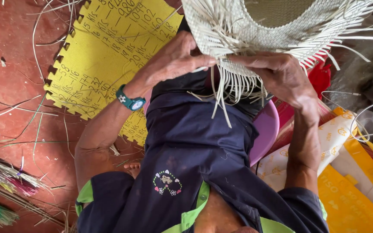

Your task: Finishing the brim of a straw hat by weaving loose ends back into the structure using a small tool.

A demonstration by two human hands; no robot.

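Red floor, a yellow foam mat [104,56] and loose fibres surround us. Our left hand [175,60] and right hand [277,73] pinch the fringed edge of the half-woven straw hat [255,26], held above our lap. Risk noted: the dry strands [225,97] hanging under our fingers may snap if bent sharply.

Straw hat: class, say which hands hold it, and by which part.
Both hands, the left hand and the right hand, grip the straw hat at its unfinished brim edge, among the loose strands.
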